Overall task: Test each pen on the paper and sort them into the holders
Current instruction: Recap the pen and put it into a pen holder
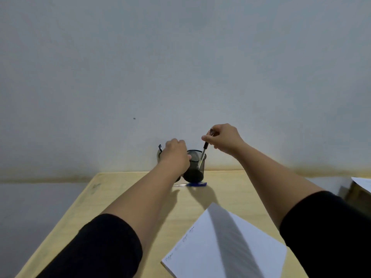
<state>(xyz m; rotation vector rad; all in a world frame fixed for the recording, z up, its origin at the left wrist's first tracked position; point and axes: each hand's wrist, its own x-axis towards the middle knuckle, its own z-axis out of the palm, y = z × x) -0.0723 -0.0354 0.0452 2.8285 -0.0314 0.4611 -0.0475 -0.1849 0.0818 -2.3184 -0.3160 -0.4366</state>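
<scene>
Two black mesh holders stand against the wall at the far edge of the wooden table. My right hand pinches a black and clear pen by its top, its tip lowered inside the right holder. My left hand covers most of the left holder, with its thumb at the right holder's rim; whether it grips either holder is hidden. A dark pen clip sticks up from the left holder. A blue pen lies on the table in front of the holders. White paper with faint scribbles lies near me.
A plain grey wall rises right behind the holders. At the far right edge, another sheet lies over a dark object. The table's left edge runs diagonally toward me, with grey floor beyond it.
</scene>
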